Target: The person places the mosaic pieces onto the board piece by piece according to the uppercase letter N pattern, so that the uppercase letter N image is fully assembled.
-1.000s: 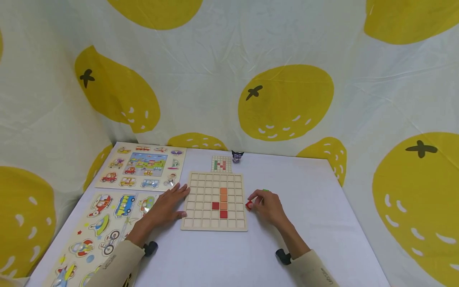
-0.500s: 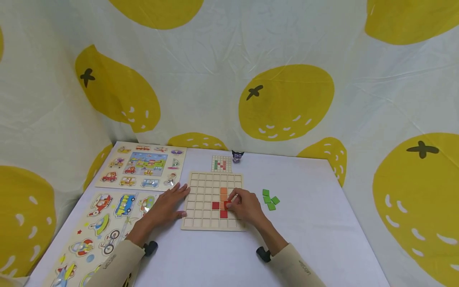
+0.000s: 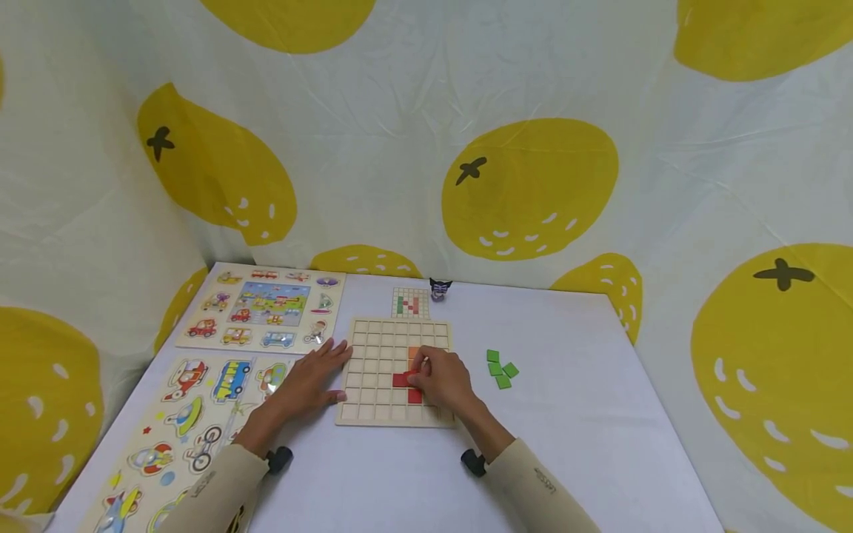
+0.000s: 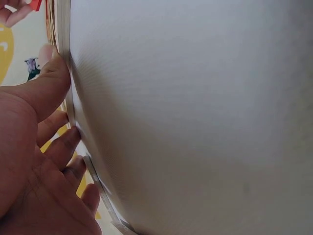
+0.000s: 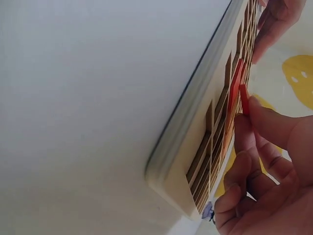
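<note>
A wooden grid board (image 3: pixel 373 366) lies on the white table, square cells facing up. My left hand (image 3: pixel 313 381) rests along its left edge, fingers spread and thumb touching the side. Over the middle of the grid, my right hand (image 3: pixel 445 379) pinches a red square tile (image 5: pixel 245 100) between thumb and fingertips, tilted above the cells in the right wrist view. Red tiles sit in the cells close by, one of them a lower red tile (image 3: pixel 415 397). An orange tile (image 3: pixel 413 353) shows above the fingers; the right hand hides other cells.
Several loose green tiles (image 3: pixel 494 369) lie right of the board. Behind it are a small pattern card (image 3: pixel 410 303) and a dark figurine (image 3: pixel 439 289). A vehicle puzzle board (image 3: pixel 223 296) and a larger picture puzzle (image 3: pixel 176 444) lie on the left.
My right hand has carried the red tile leftward from beside the board to over its middle cells, uncovering the green tiles. The left hand has stayed at the board's edge.
</note>
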Demonstrator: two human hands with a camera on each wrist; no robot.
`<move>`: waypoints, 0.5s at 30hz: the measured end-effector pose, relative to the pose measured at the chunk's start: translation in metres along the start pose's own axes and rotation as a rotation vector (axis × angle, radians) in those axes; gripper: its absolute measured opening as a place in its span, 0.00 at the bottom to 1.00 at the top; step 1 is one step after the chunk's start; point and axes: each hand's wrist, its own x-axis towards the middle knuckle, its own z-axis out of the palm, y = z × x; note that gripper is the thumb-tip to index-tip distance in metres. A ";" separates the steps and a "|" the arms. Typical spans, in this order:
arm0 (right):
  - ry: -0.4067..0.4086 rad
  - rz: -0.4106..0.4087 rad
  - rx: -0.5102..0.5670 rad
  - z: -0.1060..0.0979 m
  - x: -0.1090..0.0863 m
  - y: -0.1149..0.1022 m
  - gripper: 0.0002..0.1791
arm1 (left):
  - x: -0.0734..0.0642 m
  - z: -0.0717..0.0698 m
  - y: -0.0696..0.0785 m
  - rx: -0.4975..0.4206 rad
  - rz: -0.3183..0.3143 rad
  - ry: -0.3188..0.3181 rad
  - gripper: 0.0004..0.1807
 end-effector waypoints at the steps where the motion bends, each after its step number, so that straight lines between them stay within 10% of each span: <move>1: -0.006 0.003 0.011 0.000 0.000 0.000 0.10 | 0.000 0.000 0.000 0.000 -0.001 0.000 0.49; 15: -0.013 -0.066 -0.029 0.013 0.009 -0.017 0.12 | -0.001 0.001 -0.003 0.005 0.005 -0.003 0.49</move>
